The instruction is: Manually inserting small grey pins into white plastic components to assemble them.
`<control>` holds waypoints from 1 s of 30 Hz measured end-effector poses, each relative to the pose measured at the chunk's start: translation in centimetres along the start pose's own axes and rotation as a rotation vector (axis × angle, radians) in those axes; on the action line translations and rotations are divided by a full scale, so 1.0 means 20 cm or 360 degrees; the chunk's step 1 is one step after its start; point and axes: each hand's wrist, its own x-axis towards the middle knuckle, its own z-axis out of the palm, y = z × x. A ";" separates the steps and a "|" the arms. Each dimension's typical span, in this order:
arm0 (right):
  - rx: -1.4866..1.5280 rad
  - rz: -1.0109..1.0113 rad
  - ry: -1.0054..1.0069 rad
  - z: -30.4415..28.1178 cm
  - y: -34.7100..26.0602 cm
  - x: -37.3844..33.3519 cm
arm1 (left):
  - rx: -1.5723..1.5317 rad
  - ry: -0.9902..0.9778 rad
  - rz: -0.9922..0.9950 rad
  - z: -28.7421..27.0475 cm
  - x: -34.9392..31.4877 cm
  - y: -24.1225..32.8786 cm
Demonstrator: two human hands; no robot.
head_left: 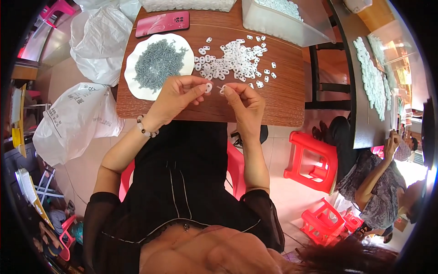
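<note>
Both hands meet over the near edge of the brown wooden table. Between the thumb and fingers of my left hand is a small white plastic piece with a hole. My right hand pinches another small white piece, with what looks like a thin grey pin pointing left from it. A short gap separates the two pieces. Just beyond the fingers, loose white two-holed pieces lie heaped and scattered. To the left, a white scalloped plate holds a pile of small grey pins.
A pink phone lies behind the plate. At the far right, a clear plastic bin contains white pieces. White bags stand left of the table. Red stools and a seated person at a dark table are to the right.
</note>
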 end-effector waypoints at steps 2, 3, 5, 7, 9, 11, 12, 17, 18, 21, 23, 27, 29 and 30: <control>0.0031 -0.0008 -0.0004 0.00 0.00 0.00 | 0.0194 0.0001 0.0037 0.01 0.00 -0.01; 0.0032 -0.0007 -0.0007 0.00 0.00 0.00 | 0.0251 -0.0021 0.0023 0.02 0.00 -0.02; 0.0052 -0.0028 -0.0010 -0.01 0.00 0.01 | 0.0310 -0.0043 0.0008 0.03 0.00 -0.03; 0.0033 -0.0026 -0.0004 -0.02 0.01 0.01 | 0.0158 -0.0040 -0.0054 0.04 0.01 -0.05; 0.0012 -0.0024 0.0007 -0.03 0.01 0.01 | 0.0152 -0.0006 -0.0016 0.07 0.01 -0.06; 0.0043 -0.0020 0.0008 -0.03 0.00 0.01 | 0.0146 0.0036 0.0021 0.09 0.01 -0.08; 0.0046 -0.0017 0.0003 -0.03 0.01 0.01 | 0.0388 0.0073 0.0125 0.09 0.01 -0.10; 0.0083 -0.0018 0.0006 -0.04 0.01 0.01 | 0.1205 0.0020 0.0440 0.11 0.03 -0.12; 0.0084 -0.0018 0.0008 -0.04 0.02 0.01 | 0.1327 0.0001 0.0535 0.11 0.04 -0.13; 0.0072 -0.0045 0.0022 -0.04 0.02 0.02 | 0.1500 0.0001 0.0687 0.10 0.05 -0.15; 0.0084 -0.0056 0.0022 -0.04 0.02 0.02 | 0.1552 0.0023 0.0743 0.10 0.05 -0.17; 0.0074 -0.0037 0.0018 -0.05 0.03 0.02 | 0.1497 0.0153 0.0853 0.11 0.04 -0.17; 0.0062 -0.0036 0.0043 -0.05 0.03 0.02 | 0.1448 0.0203 0.0856 0.12 0.02 -0.16; 0.0063 -0.0035 0.0041 -0.05 0.02 0.02 | 0.1469 0.0219 0.0836 0.12 0.02 -0.16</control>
